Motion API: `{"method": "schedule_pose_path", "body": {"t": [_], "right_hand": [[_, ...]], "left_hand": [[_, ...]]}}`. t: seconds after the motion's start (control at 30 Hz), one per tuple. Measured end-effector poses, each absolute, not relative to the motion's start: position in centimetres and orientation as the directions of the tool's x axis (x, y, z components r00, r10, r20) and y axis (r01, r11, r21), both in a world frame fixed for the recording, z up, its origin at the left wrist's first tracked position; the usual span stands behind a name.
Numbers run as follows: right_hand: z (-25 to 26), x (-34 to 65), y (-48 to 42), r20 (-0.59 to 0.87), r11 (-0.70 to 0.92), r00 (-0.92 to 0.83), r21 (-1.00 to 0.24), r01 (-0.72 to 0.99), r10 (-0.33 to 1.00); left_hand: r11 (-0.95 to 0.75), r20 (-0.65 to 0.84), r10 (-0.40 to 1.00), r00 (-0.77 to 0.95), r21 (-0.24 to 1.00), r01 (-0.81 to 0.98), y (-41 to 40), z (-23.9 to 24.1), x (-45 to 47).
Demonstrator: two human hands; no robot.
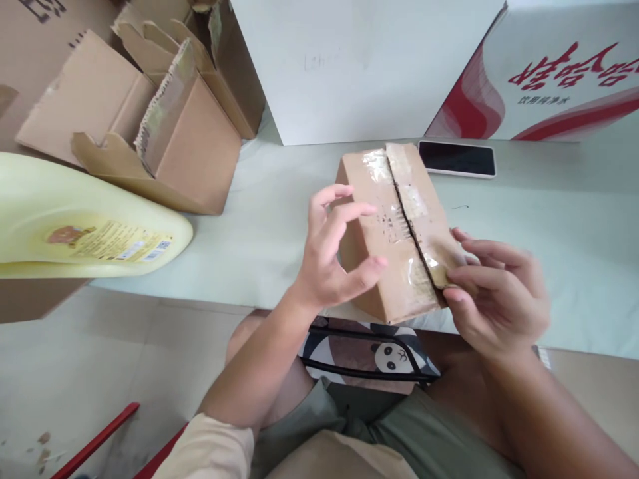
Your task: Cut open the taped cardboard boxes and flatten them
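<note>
A table covered in pale green cloth (574, 266) spans my view from above. At its back stands a big plain white carton (364, 73), and to the right of that a white-and-red drinking-water carton (544, 93) whose large red lettering reads upside down. At back left, brown cardboard boxes sit with their torn flaps up, the front one (197, 150) nearest me; in front of it a pale yellow bottle (100, 226) with a printed label juts in from the left edge. The taped cardboard box (409, 223) lies at the table's near edge, right in front of me, a dark seam running along its top under shiny clear tape. My right hand (499, 293) pinches the flap at its near right corner between thumb and fingers. My left hand (332, 253) is spread wide over the opposite side (whether its fingertips touch the cardboard, I cannot tell). Just beyond the box rests a smartphone (456, 158), dark screen up.
</note>
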State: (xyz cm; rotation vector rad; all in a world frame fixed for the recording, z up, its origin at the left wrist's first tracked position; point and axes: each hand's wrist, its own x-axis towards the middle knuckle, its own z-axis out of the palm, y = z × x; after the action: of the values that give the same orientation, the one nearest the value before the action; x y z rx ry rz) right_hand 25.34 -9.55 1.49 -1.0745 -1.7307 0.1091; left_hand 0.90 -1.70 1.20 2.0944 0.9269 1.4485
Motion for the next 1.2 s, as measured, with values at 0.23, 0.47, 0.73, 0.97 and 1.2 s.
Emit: {"method": "schedule_pose_path", "body": {"t": [0.23, 0.47, 0.73, 0.97, 1.2], "right_hand": [[1.1, 23.6, -9.3, 0.758, 0.571, 0.173, -0.601, 0.56, 0.629], [1.8, 21.9, -7.9, 0.752, 0.462, 0.473, -0.656, 0.597, 0.459], [1.2, 21.8, -7.7, 0.756, 0.45, 0.534, -0.654, 0.608, 0.378], [0.3, 22.8, -8.1, 0.74, 0.586, 0.404, -0.673, 0.452, 0.538], [-0.1, 23.4, -8.6, 0.511, 0.448, 0.272, -0.854, 0.264, 0.815]], "left_hand": [[-0.762, 0.655, 0.648, 0.389, 0.564, 0.319, -4.7, 2.8, 3.0], [-0.729, 0.594, 0.684, 0.423, 0.556, 0.398, -5.5, 3.3, 3.2], [-0.657, 0.537, 0.753, 0.38, 0.638, 0.402, -5.9, 4.3, 2.7], [-0.773, 0.764, 0.599, 0.242, 0.471, 0.425, -4.2, 2.8, 2.1], [-0.558, 0.595, 0.803, -0.029, 0.769, 0.313, -2.1, 2.0, 0.6]]}}
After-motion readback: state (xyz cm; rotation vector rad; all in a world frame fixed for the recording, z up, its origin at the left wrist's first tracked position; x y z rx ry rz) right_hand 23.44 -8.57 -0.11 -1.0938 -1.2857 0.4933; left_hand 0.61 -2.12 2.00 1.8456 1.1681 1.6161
